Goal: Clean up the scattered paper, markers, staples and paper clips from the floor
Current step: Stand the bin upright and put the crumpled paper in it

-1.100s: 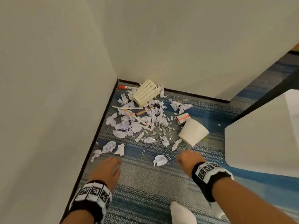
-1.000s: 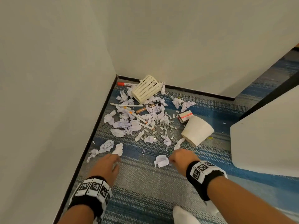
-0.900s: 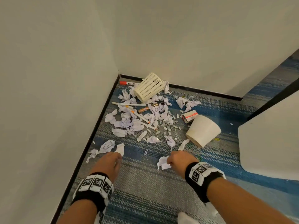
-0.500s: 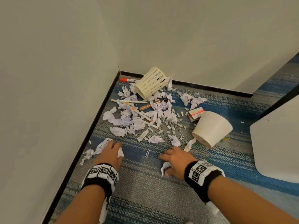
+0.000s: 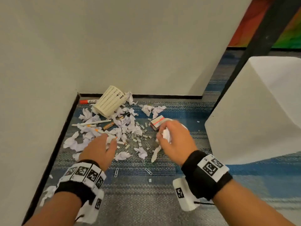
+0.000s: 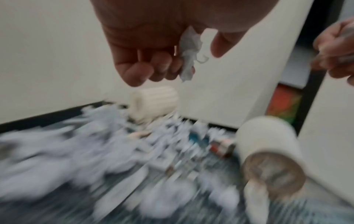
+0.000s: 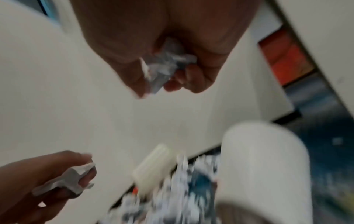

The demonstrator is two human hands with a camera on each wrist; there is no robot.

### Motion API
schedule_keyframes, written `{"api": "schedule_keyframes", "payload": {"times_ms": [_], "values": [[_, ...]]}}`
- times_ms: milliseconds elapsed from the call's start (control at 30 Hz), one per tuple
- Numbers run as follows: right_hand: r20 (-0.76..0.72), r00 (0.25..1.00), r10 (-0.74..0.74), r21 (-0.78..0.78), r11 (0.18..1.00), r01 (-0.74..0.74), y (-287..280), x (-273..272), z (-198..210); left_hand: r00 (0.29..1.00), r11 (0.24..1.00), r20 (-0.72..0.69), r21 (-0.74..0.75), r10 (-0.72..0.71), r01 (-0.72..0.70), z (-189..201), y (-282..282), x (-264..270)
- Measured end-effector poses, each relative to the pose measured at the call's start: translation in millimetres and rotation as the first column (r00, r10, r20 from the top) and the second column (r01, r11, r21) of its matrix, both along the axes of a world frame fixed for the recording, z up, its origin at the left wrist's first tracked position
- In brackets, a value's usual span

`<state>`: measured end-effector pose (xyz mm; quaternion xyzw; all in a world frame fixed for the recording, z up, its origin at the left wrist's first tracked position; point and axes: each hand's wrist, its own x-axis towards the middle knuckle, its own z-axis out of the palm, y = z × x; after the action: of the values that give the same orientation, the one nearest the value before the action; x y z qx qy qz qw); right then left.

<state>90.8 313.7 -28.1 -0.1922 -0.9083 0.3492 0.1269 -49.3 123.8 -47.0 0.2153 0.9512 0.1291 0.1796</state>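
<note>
Your left hand (image 5: 99,149) grips a crumpled white paper scrap (image 6: 188,53); your right hand (image 5: 174,141) is closed around another crumpled white paper wad (image 5: 166,134). Both hands are above the blue-grey carpet (image 5: 138,198). The remaining scraps, markers, staples and clips lie in the corner beside a tipped white paper cup (image 6: 268,145).

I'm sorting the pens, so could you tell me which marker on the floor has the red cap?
The red-capped marker lying against the baseboard in the corner, left of the tipped basket; the others lie out among the paper.

even indoor light, wrist views blurred — smeared
</note>
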Motion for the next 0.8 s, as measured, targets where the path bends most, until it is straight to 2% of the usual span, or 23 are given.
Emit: {"api": "schedule_keyframes", "payload": {"times_ms": [67, 100, 167, 267, 333, 400, 467, 533, 633, 667, 733, 767, 800], "values": [[-0.124, 0.981, -0.148, 0.038, 0.987, 0.154, 19.1, 17.9, 32.9, 0.991, 0.972, -0.102, 0.210, -0.085, 0.105, 32.8, 43.9, 7.8], [-0.204, 0.958, -0.203, 0.050, 0.975, 0.217, 27.6, 28.3, 51.0, 0.980, 0.922, -0.153, 0.346, -0.129, 0.175, 48.6, 67.6, 14.5], [-0.377, 0.886, -0.271, 0.098, 0.939, 0.329, 44.1, 53.0, 86.2, 0.940, 0.769, -0.277, 0.551, -0.198, 0.324, 81.0, 115.1, 33.5], [-0.552, 0.772, -0.314, 0.194, 0.853, 0.485, 73.7, 89.3, 124.5, 0.847, 0.528, -0.445, 0.663, -0.292, 0.531, 123.5, 176.5, 73.6], [-0.585, 0.733, -0.346, 0.233, 0.794, 0.561, 95.6, 109.2, 135.7, 0.797, 0.379, -0.465, 0.708, -0.386, 0.596, 141.9, 210.5, 102.0], [-0.586, 0.711, -0.390, 0.263, 0.738, 0.622, 116.3, 124.7, 136.0, 0.760, 0.290, -0.423, 0.744, -0.493, 0.602, 152.1, 238.5, 127.2], [-0.546, 0.719, -0.431, 0.267, 0.724, 0.637, 131.5, 135.3, 130.4, 0.727, 0.288, -0.358, 0.747, -0.586, 0.600, 151.7, 258.7, 145.3], [-0.449, 0.754, -0.480, 0.238, 0.749, 0.618, 139.9, 142.2, 122.6, 0.698, 0.321, -0.304, 0.723, -0.648, 0.612, 144.0, 270.9, 156.2], [-0.345, 0.751, -0.563, 0.221, 0.729, 0.648, 145.6, 151.1, 117.7, 0.640, 0.321, -0.298, 0.671, -0.708, 0.668, 135.1, 282.6, 161.6], [-0.344, 0.738, -0.580, 0.233, 0.709, 0.666, 143.9, 152.6, 119.4, 0.638, 0.313, -0.304, 0.675, -0.708, 0.669, 135.2, 282.8, 161.0], [-0.415, 0.703, -0.578, 0.243, 0.674, 0.698, 134.5, 149.7, 130.9, 0.677, 0.314, -0.322, 0.701, -0.662, 0.640, 139.8, 277.6, 149.8], [-0.468, 0.702, -0.538, 0.259, 0.676, 0.690, 126.7, 142.6, 138.3, 0.706, 0.320, -0.348, 0.709, -0.617, 0.628, 140.0, 271.6, 138.5], [-0.505, 0.723, -0.471, 0.265, 0.713, 0.649, 116.1, 132.1, 143.2, 0.731, 0.339, -0.370, 0.705, -0.573, 0.623, 135.2, 259.8, 124.4]]}}
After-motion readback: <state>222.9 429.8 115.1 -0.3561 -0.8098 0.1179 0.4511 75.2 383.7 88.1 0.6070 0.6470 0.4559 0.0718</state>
